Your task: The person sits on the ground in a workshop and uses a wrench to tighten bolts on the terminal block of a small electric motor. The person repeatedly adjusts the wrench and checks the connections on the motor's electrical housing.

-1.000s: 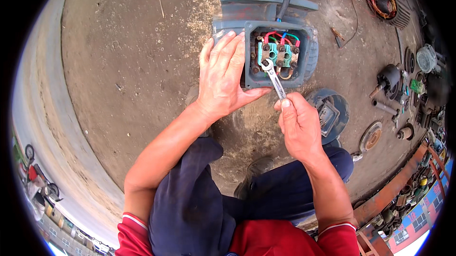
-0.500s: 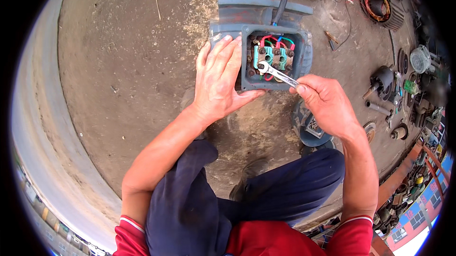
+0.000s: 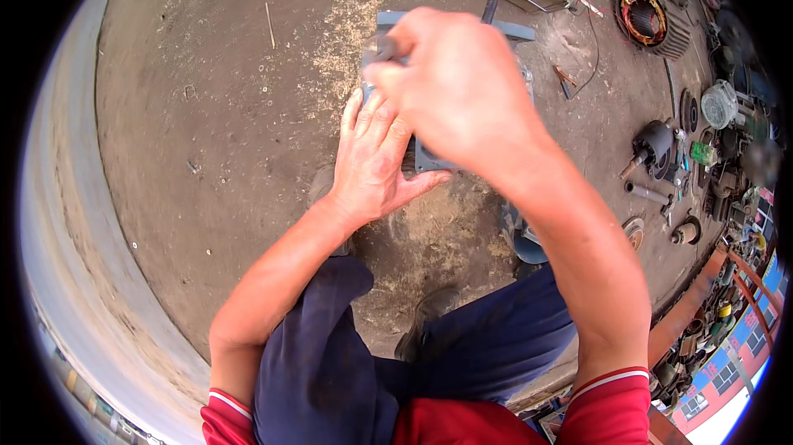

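Grey, square-cornered metal box (image 3: 433,161) behind blurred right hand (image 3: 458,82)

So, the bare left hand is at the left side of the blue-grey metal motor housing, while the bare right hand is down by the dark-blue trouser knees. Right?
Not quite: the head view shows the bare right hand, blurred, over the blue-grey metal motor housing, not down there. The bare left hand is at the housing's left side.
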The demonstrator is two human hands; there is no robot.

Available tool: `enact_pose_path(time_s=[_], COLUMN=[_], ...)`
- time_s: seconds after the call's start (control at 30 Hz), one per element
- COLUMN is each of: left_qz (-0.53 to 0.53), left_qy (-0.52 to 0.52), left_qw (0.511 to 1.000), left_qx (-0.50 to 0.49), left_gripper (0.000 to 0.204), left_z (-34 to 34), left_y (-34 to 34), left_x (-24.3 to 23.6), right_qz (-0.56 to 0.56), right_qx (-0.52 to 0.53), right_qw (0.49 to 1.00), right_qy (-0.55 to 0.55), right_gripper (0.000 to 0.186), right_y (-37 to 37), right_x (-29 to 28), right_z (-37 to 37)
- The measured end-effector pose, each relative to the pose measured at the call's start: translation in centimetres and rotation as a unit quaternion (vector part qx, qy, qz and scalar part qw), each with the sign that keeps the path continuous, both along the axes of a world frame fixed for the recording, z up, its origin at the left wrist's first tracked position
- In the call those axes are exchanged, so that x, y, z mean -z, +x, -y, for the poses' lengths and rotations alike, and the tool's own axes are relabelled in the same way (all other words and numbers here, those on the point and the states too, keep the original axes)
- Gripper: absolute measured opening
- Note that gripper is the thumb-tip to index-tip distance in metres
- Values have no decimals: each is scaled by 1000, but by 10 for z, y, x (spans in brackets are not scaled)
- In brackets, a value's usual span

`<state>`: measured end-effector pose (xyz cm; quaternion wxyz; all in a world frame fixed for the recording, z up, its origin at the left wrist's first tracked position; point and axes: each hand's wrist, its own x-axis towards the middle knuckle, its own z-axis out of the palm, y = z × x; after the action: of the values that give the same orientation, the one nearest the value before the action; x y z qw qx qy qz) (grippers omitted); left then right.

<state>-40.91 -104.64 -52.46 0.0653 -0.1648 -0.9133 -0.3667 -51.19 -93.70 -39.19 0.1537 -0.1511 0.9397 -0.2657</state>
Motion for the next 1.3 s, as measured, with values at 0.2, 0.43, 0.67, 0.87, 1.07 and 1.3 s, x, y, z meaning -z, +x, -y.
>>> enact_pose_path(time_s=[0.2,0.43,0.67,0.87,1.07,1.3], left_qz=[-38,-38,-46,45,208,46], left_qy=[11,32,35,17,124,51], left_qw=[999,999,986,993,968,995], left_qx=[3,5,157,-106,-60,-73], left_gripper=[75,93,54,76,92,95], left_z=[10,5,53,43,32,24], left_y=[0,1,58,29,23,29], left_x=[12,9,29,3,65,28], right_qz=[-122,-48,190,137,-94,-88], right_qx=[-203,-56,353,336,-130,-188], right_qw=[962,994,836,878,982,969], right_qy=[135,-83,-374,-312,104,131], right_gripper=[20,24,23,23,15,27], right_y=[109,151,116,18,-8,132], right_x=[0,13,10,2,-6,-4], right_z=[6,-89,-123,-86,12,-11])
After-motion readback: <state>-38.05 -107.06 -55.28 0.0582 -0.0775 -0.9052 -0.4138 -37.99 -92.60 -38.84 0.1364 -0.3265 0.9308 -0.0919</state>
